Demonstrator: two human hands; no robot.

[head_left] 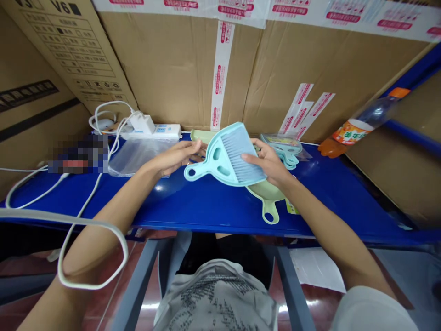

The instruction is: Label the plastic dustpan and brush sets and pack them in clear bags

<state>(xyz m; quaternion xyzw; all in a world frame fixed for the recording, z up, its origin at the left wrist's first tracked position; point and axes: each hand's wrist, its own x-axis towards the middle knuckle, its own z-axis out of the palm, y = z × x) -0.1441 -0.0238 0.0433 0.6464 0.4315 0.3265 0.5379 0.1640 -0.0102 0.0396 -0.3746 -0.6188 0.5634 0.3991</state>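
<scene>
My right hand [270, 163] grips a light-blue dustpan [210, 161] at its wide end, thumb over the grey-blue bristles of a small brush [243, 156] lying in the pan. The set is held tilted above the table, its ring handle pointing left. My left hand [179, 155] is beside the handle, fingers apart and partly behind the pan; I cannot tell whether they touch it. Below my right hand a pale-green dustpan [267, 197] lies on the table with its handle toward me. Another pale-green piece [203, 136] shows behind the held set.
On the blue table [193, 209] are clear plastic bags [138, 156], a white power strip [167, 131] with cables, and bagged light-blue dustpan sets [284, 149]. An orange-capped bottle [354, 128] leans at right. Cardboard [172, 69] walls the back. A white cable [93, 223] loops over my left forearm.
</scene>
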